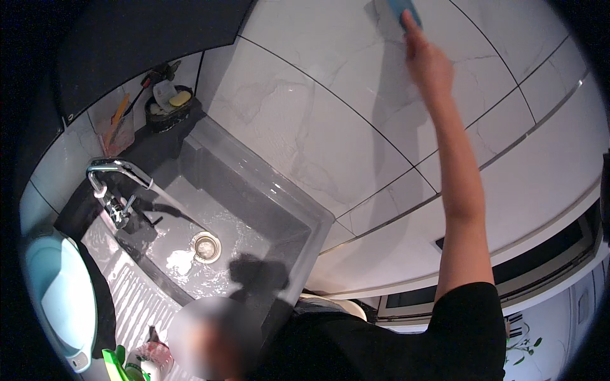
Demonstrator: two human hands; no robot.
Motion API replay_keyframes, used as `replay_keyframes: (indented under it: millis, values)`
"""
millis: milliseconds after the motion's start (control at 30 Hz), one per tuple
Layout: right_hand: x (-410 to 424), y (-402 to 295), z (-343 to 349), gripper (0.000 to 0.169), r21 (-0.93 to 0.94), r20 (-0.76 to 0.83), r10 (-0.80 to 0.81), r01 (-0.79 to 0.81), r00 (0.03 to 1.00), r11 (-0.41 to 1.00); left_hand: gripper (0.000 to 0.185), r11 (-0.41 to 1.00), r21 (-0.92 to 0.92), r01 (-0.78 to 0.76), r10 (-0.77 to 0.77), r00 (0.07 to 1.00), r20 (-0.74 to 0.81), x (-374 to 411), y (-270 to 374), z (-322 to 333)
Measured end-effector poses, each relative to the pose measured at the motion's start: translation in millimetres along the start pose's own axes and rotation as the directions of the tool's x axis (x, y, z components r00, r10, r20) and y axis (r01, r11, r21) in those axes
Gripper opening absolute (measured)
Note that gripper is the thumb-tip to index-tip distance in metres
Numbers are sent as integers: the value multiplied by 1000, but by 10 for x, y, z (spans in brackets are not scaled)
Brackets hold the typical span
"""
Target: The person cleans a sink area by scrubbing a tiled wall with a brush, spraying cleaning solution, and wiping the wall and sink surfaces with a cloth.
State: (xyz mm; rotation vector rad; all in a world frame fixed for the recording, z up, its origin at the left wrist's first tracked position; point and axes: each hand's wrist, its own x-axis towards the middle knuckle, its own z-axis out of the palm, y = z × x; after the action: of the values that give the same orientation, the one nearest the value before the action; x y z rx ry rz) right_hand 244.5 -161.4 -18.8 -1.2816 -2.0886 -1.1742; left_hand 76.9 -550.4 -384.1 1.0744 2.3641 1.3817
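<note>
My right arm reaches up along the tiled wall. At the top of the head view my right hand (429, 66) grips a blue handheld object (402, 12) against the marbled white tiles (343, 52); the frame edge cuts it off, so its kind is unclear. My left hand is not seen; a blurred patch at bottom centre hides what lies there. Before me, water runs from a chrome faucet (119, 166) into a grey sink (305, 228), falling beside the round metal drain (206, 247).
A light-blue basin (71, 295) stands left of the ribbed drainboard (138, 290). Near the bottom lie a green-handled item (113, 364) and a pink-and-white container (157, 357). A black soap holder (169, 116) with yellow soap (180, 99) and a clear cup (119, 135) with brushes stand behind the sink.
</note>
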Motion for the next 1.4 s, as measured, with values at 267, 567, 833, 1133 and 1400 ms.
replay_keyframes:
  millis: [267,567,833,1133,1400]
  values:
    - [-1762,-1101,1729,39,277,427,-491,407,760,871,9,990,135,-48,65,990,-124,151,91,43]
    - [139,-1875,1482,37,169,299,-415,380,859,909,14,954,290,-70,119,981,-154,35,-81,-16]
    - [-272,-2582,2084,30,284,342,-603,532,721,798,15,938,345,-21,80,984,-158,46,-99,17]
    - [-241,-3228,2558,38,353,390,-466,339,794,872,10,903,407,138,-3,949,-315,64,-246,111]
    - [-809,-2879,2688,42,460,504,-614,413,607,786,6,873,484,-52,173,962,-209,179,-65,7]
